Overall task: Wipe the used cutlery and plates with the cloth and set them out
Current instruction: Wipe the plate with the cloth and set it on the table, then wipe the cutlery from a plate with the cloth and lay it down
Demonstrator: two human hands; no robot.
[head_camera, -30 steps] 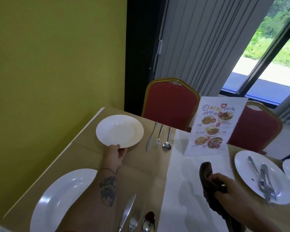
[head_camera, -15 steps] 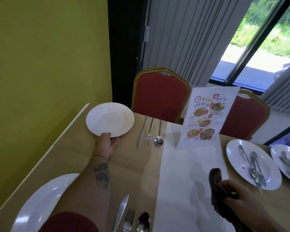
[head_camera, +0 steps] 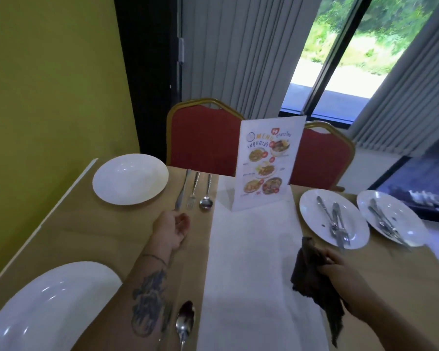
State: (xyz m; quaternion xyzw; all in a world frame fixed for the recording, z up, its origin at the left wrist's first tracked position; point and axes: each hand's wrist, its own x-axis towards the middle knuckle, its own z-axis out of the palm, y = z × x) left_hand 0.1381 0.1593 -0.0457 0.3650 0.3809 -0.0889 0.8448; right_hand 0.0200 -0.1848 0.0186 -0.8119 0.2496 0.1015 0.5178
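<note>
A clean white plate [head_camera: 130,179] lies at the far left of the table, with a knife [head_camera: 183,190], fork [head_camera: 193,191] and spoon [head_camera: 206,193] in a row beside it. My left hand [head_camera: 171,228] hovers just below that cutlery, empty, fingers loosely curled. My right hand [head_camera: 340,276] grips a dark brown cloth [head_camera: 312,279] over the white runner [head_camera: 254,262]. On the right, two white plates [head_camera: 312,211] [head_camera: 406,219] each carry used cutlery [head_camera: 333,222]. A near plate [head_camera: 48,307] and spoon [head_camera: 185,323] sit at bottom left.
A standing menu card [head_camera: 266,160] is on the runner at the table's far side. Two red chairs [head_camera: 203,138] stand behind the table. A yellow wall [head_camera: 48,84] runs along the left edge. Blinds and a window are beyond.
My left hand has let go of the far left plate and drawn back to the right, below the cutlery row. My right hand with the cloth shifted slightly right.
</note>
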